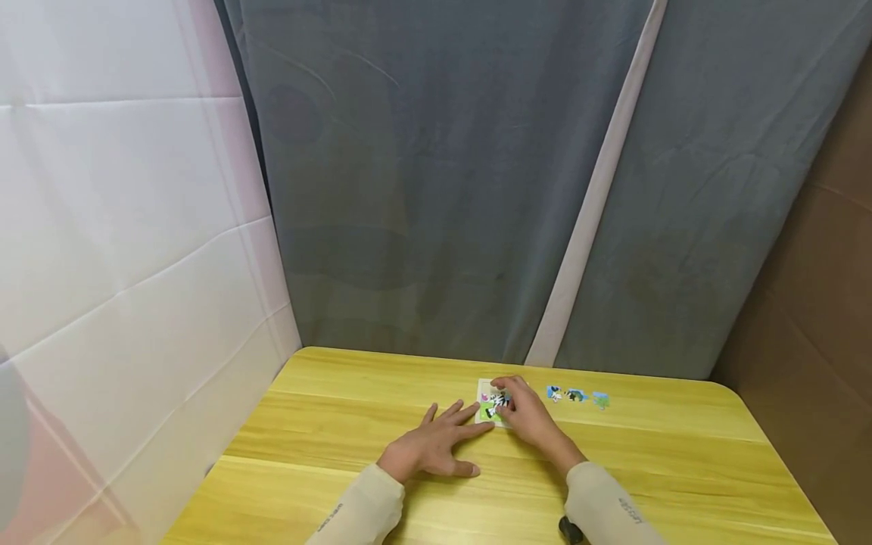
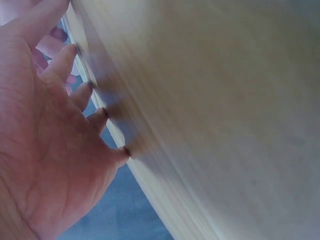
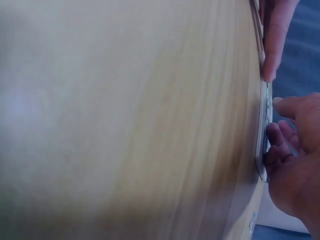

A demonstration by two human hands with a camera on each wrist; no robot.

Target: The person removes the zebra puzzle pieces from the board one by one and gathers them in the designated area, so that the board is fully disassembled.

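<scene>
Pressing flat on the table (image 1: 681, 454), my left hand (image 1: 429, 446) lies with fingers spread straight, its fingertips (image 2: 102, 112) touching the puzzle board's (image 1: 485, 393) near left corner. Just beyond, my right hand (image 1: 527, 416) has fingers curled, pinching a puzzle piece (image 1: 499, 401) on the board. Farther right, toward the table's far edge, three loose pieces (image 1: 575, 395) lie in a row.
</scene>
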